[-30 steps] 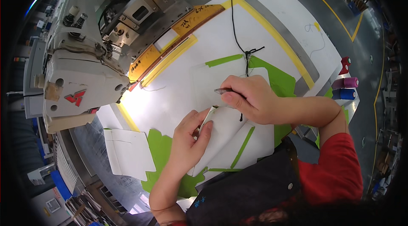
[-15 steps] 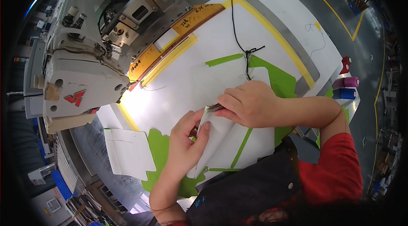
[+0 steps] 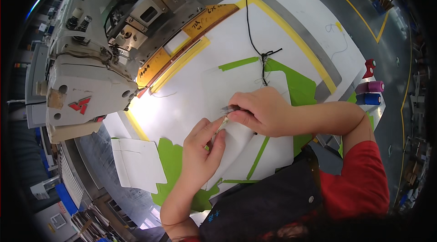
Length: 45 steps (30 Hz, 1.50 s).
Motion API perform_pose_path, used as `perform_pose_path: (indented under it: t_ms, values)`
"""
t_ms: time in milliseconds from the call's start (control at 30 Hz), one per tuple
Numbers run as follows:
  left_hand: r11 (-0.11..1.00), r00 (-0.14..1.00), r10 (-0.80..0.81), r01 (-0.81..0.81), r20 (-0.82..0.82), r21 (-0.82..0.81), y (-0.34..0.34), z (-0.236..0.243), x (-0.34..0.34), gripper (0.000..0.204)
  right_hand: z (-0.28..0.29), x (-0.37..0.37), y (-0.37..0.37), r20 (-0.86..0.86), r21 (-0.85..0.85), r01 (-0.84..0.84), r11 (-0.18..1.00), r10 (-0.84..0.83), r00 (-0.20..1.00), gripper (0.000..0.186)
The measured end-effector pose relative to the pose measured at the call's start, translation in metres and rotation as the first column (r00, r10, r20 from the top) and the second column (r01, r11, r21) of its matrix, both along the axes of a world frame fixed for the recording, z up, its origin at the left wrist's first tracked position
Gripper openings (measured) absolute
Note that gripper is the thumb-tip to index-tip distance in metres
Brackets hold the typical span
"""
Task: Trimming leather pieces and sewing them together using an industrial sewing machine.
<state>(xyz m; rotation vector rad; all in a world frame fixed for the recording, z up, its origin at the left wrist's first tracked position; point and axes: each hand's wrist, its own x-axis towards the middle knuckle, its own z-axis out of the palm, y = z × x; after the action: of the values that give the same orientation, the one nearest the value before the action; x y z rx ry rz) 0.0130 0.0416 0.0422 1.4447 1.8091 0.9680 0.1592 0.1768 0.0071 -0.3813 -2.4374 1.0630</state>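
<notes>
My left hand (image 3: 200, 148) is closed on the folded edge of a white sheet-like piece (image 3: 239, 148), pinching it between thumb and fingers. Small dark metal thread snips (image 3: 227, 109) are in my right hand (image 3: 267, 113), their tips just above the upper end of that pinched edge. Most of the snips are hidden by my fingers. Green strips and green-backed parts (image 3: 302, 85) show around and under the white piece. A black cord (image 3: 250, 28) hangs down to a knot just beyond my right hand.
At the left stands a large white sewing machine (image 3: 93, 83), its lamp lighting the table. An orange marked guide bar (image 3: 198, 26) runs along its bed. Yellow tape (image 3: 291, 32) crosses the white tabletop. Thread spools (image 3: 368, 99) stand at the right edge. Another white piece (image 3: 139, 162) lies lower left.
My right hand has turned and shifted slightly, bringing the snips up over the end of the folded edge. My left hand keeps its pinch, its fingers a little higher.
</notes>
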Motion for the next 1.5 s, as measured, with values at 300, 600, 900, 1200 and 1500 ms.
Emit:
perform_pose_path:
  t_ms: [300,600,900,1200,1500]
  values:
    - [0.989,0.955,0.140,-0.147,0.261,0.007,-0.002,-0.013,-0.002,0.025,0.013,0.003,0.010,-0.022,-0.211,0.024,0.977,-0.029,0.999,0.026]
    - [0.964,0.924,0.017,-0.116,0.383,0.237,0.004,-0.016,0.003,0.030,0.014,0.001,0.010,-0.047,-0.189,-0.082,0.979,0.074,0.996,0.021]
    - [0.941,0.855,-0.317,0.231,0.411,0.246,0.014,0.007,-0.028,0.023,0.039,0.003,0.017,-0.145,0.289,-0.146,0.946,0.194,0.970,0.021]
    - [0.944,0.958,-0.250,0.274,-0.143,0.184,-0.002,0.041,-0.031,0.022,0.082,0.010,0.022,0.158,0.098,-0.308,0.946,0.291,0.944,0.020]
    - [0.991,0.976,-0.131,0.132,-0.174,-0.004,-0.027,0.046,-0.013,0.027,0.090,0.015,0.018,0.286,-0.152,-0.382,0.912,0.410,0.866,0.028]
